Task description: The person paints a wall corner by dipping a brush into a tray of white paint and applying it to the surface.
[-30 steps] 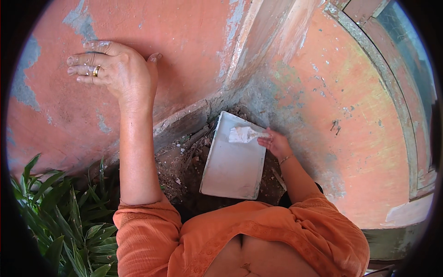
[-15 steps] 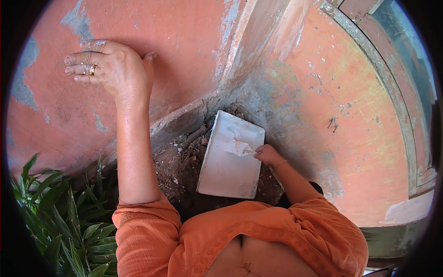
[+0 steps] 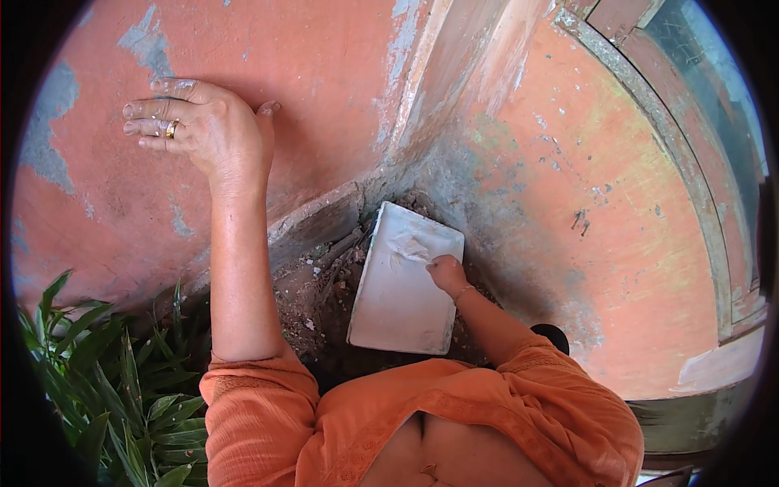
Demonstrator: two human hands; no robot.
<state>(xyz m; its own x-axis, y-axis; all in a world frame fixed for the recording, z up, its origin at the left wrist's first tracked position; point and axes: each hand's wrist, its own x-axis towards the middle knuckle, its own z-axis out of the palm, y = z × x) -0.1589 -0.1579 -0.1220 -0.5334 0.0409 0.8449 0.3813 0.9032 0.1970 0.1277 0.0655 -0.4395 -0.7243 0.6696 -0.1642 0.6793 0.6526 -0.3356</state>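
My left hand (image 3: 219, 130) rests flat against the orange painted wall (image 3: 324, 89), fingers stretched to the left and thumb apart; a gold ring is on one finger. My right hand (image 3: 446, 274) is closed on a putty knife (image 3: 417, 248), its handle mostly hidden in the fist. White paste coats the blade, which lies over a smear of the same paste in the upper part of a shallow white rectangular tray (image 3: 398, 316). The tray sits tilted in the corner between two walls, over the dirt.
Brown soil and rubble (image 3: 312, 300) surround the tray. Green leafy plants (image 3: 122, 381) grow at the lower left. A second wall (image 3: 617, 268), stained and peeling, stands on the right with a window frame (image 3: 706, 170). Bare grey patches (image 3: 53, 130) show on the left wall.
My right hand has moved left across the tray, and the putty knife has shifted with it through the white paste. My left hand stays on the wall; the view has shifted slightly.
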